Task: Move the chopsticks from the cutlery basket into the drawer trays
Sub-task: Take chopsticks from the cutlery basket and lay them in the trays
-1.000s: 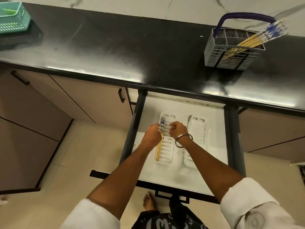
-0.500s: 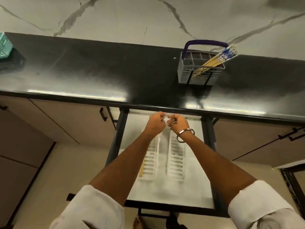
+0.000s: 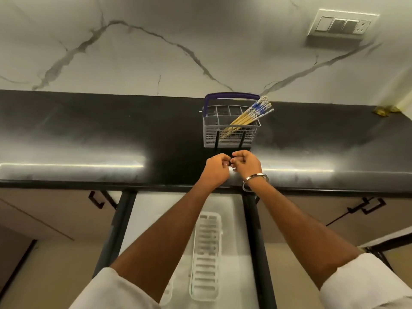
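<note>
A grey cutlery basket (image 3: 229, 137) with a purple handle stands on the black counter (image 3: 89, 134). Several yellow chopsticks (image 3: 249, 114) with blue-and-white tops lean out of its right side. My left hand (image 3: 216, 170) and my right hand (image 3: 246, 163) hover side by side over the counter's front edge, just in front of the basket. Their fingers are curled, the knuckles touch, and nothing shows in either. Below, the open drawer (image 3: 147, 219) holds a white slotted tray (image 3: 207, 253). A second tray (image 3: 168, 291) is mostly hidden under my left forearm.
Behind the counter is a marble wall with a switch panel (image 3: 341, 25). A small yellow object (image 3: 385, 110) lies at the counter's far right. Black cabinet handles (image 3: 98, 199) flank the drawer, whose dark side rails (image 3: 252, 230) run beside my arms.
Both hands have risen from the left drawer tray, where chopsticks were left, to the counter's front edge. The view has tilted up toward the basket and wall.
</note>
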